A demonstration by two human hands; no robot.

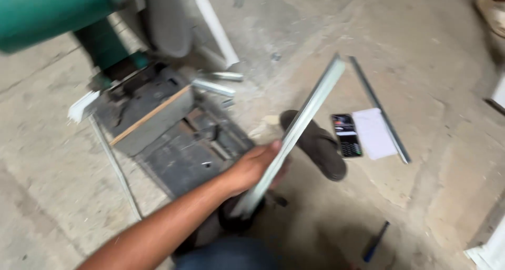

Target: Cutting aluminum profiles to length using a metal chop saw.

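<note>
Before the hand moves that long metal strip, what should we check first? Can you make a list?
1. Grip: the left hand is wrapped around the pale metal strip near its lower part: ok.
2. Strip's far end points up over the floor, touching nothing: ok.
3. Calculator and white paper lie on the floor near the strip's swing: not ok.
4. Shoe is right beside the strip: not ok.
5. Green saw blade stopped: cannot tell, too blurred.
6. Right hand: out of view, cannot tell.
</note>
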